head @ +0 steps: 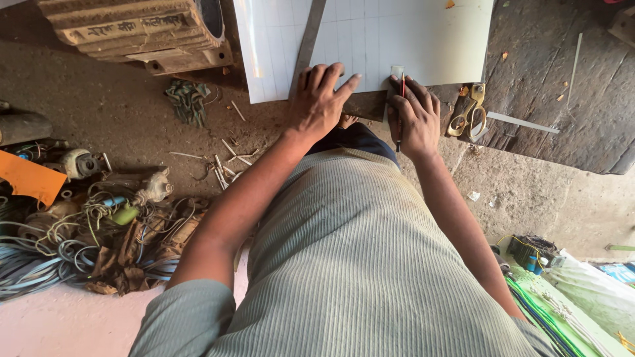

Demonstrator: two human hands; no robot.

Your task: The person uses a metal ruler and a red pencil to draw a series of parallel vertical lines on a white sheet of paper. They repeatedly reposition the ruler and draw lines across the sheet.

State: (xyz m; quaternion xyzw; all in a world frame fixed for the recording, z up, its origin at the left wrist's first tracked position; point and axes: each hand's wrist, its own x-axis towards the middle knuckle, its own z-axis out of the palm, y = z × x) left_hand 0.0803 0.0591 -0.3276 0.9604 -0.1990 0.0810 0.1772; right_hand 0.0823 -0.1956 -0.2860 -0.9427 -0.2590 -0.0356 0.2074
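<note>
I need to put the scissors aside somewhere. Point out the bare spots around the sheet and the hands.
Bare wood lies right of the scissors, past the thin white strip. Bare ground opens between the green rag and the left hand. The sheet is bare right of the ruler. It is crowded at the wire heap and around the right hand with its pen.

Scissors lie just right of the hands; the white sheet beyond is bare.
</note>
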